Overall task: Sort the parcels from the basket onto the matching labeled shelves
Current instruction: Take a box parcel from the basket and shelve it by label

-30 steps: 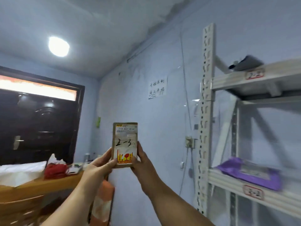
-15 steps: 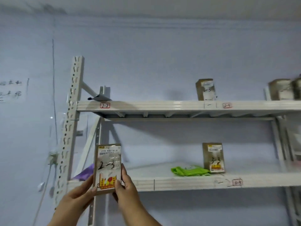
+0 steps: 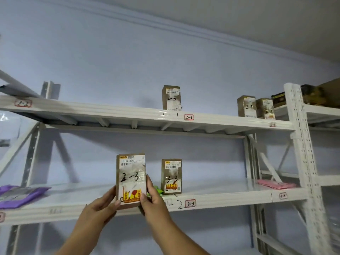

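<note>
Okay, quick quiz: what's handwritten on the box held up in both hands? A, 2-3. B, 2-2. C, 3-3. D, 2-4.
A: the held box, gripped by the left hand and right hand, reads 2-3 in black marker, matching the 2-3 shelf tag above.

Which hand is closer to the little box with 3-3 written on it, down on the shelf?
Right. The right hand grips the held box just beside the 3-3 box, left of it. The left hand is farther left, on the held box's other side.
</note>
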The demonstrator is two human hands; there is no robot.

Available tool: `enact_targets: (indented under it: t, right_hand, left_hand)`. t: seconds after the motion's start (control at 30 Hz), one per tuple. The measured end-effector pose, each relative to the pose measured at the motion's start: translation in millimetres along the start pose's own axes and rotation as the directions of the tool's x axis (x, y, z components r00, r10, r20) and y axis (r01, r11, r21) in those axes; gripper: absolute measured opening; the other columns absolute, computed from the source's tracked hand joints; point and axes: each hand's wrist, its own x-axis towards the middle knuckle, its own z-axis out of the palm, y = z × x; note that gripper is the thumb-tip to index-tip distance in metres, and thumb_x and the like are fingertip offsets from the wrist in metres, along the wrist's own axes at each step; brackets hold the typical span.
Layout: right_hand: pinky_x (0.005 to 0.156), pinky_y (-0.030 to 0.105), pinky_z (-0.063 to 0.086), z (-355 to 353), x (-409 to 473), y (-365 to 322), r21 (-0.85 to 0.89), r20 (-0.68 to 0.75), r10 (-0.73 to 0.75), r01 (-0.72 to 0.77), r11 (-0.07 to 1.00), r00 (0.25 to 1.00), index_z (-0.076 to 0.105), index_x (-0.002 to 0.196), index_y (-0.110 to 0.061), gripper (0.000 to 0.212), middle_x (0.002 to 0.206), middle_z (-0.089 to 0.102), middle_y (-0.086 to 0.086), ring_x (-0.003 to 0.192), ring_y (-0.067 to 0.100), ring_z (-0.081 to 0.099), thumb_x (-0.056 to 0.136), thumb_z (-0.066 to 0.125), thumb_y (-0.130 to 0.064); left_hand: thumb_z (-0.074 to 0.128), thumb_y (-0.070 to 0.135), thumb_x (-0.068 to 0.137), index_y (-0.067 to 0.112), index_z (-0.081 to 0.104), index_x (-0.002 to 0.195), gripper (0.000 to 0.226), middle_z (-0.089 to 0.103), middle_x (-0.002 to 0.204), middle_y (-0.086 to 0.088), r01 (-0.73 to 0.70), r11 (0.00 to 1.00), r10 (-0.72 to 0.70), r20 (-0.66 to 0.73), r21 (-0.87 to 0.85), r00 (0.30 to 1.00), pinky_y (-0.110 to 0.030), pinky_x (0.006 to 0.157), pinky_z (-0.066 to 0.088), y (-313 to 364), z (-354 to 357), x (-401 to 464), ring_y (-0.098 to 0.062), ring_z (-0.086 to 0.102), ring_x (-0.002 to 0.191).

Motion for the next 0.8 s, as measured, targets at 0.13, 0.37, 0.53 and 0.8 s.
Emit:
enact_targets:
  t: [0.13, 0.37, 0.53, 0.8]
  right_hand:
    - [0.075, 0.007, 0.046, -51.0, 11.6, -15.2, -0.066, 0.035, -0.051, 0.054, 0.996, 0.998, 0.026, 0.144, -0.054, 0.053, 0.136, 0.05, -0.015, 0.104, -0.008, 0.053, 0.104, 0.041, -0.022]
    - [0.1, 0.024, 0.033, -74.3, 86.8, -84.9, -0.025, -0.071, -0.279, 0.278, 0.96, 0.958, 0.022, 0.144, -0.057, 0.052, 0.136, 0.044, -0.016, 0.123, 0.004, 0.042, 0.104, 0.039, -0.027]
    - [0.105, 0.03, 0.031, -82.8, 159.5, -161.7, -0.115, -0.09, -0.429, 0.419, 0.901, 0.899, 0.014, 0.15, -0.048, 0.055, 0.151, 0.035, -0.011, 0.136, 0.015, 0.036, 0.104, 0.039, -0.033]
    - [0.09, 0.028, 0.042, -89.2, 271.5, -207.1, -0.502, -0.177, -0.56, 0.415, 0.759, 0.809, 0.038, 0.144, -0.027, 0.048, 0.136, 0.054, -0.003, 0.123, 0.019, 0.053, 0.098, 0.052, -0.024]
  left_hand:
    - [0.073, 0.008, 0.075, 0.026, 0.063, 0.123, 0.052, 0.072, 0.112, 0.003, -0.038, 0.999, 0.038, -0.001, -0.038, 0.999, -0.034, 0.092, 0.051, 4.9, 50.3, 12.5, -0.02, 0.066, 0.108]
    - [0.063, 0.007, 0.088, 0.036, 0.062, 0.118, 0.042, 0.072, 0.111, 0.01, -0.276, 0.959, 0.273, 0.057, 0.057, 0.96, -0.032, 0.095, 0.048, 81.2, 88.9, 88.1, -0.012, 0.063, 0.109]
    - [0.067, 0.018, 0.089, 0.028, 0.063, 0.126, 0.039, 0.072, 0.11, 0.013, -0.466, 0.852, 0.454, 0.106, 0.238, 0.885, -0.021, 0.096, 0.044, 161.3, 106.5, 154.8, 0.003, 0.063, 0.104]
    - [0.059, 0.038, 0.091, 0.032, 0.056, 0.133, 0.042, 0.067, 0.119, 0.005, -0.34, 0.465, 0.563, 0.024, 0.817, 0.826, -0.026, 0.079, 0.045, 213.7, 130.5, 256.3, -0.016, 0.06, 0.098]
